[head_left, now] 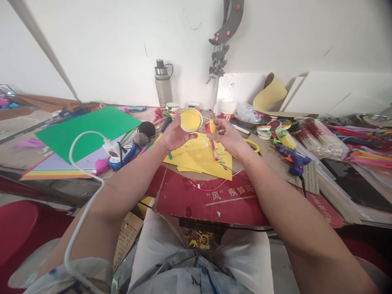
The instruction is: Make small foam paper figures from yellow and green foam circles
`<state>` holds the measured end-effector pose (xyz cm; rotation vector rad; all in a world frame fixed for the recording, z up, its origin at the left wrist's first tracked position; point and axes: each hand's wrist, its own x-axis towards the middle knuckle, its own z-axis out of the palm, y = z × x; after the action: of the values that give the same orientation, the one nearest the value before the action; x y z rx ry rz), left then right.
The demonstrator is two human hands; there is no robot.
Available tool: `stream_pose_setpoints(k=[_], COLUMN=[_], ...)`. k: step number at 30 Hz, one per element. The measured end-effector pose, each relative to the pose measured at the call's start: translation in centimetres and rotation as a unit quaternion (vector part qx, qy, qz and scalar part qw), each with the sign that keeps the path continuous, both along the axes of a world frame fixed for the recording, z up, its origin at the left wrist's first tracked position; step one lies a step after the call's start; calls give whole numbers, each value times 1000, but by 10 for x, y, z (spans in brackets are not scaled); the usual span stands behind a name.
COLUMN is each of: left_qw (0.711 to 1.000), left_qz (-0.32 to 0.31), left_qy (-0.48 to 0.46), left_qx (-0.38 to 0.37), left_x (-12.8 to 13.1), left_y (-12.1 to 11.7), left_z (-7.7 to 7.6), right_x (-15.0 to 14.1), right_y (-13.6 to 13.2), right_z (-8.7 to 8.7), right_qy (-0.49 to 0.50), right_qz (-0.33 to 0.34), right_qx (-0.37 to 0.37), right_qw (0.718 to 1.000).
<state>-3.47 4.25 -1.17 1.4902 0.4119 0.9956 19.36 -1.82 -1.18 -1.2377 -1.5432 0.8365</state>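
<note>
My left hand (174,134) is closed around a shallow paper cup with a yellow disc inside (191,119), held up with its open face toward me. My right hand (226,134) pinches a small yellow and red paper piece (211,127) just right of the cup. Both hands hover above loose yellow paper sheets (199,157) scattered with paper scraps, and a thin red stick (213,150) lies on them under the right hand. The sheets rest on a red cardboard piece with white lettering (220,198).
A green sheet (88,128) and stacked coloured paper lie left, with a white cable (84,204) and a blue tool (124,155). A blue glue gun (295,160), finished paper cups (269,130), bundled sticks (318,139) and a black phone (355,183) lie right. A grey bottle (162,83) stands at the wall.
</note>
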Motion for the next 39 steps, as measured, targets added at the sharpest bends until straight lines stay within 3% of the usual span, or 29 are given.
stream_pose_setpoints(k=[4, 7, 12, 17, 29, 34, 39], left_qw=[1000, 1000, 1000, 1000, 999, 1000, 996], left_qz=[12, 14, 13, 5, -3, 0, 67], left_qy=[2, 1, -2, 1, -6, 1, -39], left_qx=[13, 15, 10, -9, -46, -27, -49], left_x=[-1, 0, 1, 2, 4, 4, 3], left_y=[-3, -3, -1, 2, 2, 2, 8], left_z=[3, 2, -2, -4, -4, -3, -8], right_x=[0, -3, -9, -11, -15, -9, -2], right_y=[0, 1, 1, 3, 1, 5, 11], right_z=[-1, -4, -15, -24, -23, -25, -25], right_qy=[-14, -93, -267, -344, -392, -343, -225], right_qz=[2, -15, -4, 21, 30, 9, -63], right_qx=[-4, 8, 63, 57, 31, 52, 126], right_qw=[1000, 996, 962, 937, 919, 938, 964])
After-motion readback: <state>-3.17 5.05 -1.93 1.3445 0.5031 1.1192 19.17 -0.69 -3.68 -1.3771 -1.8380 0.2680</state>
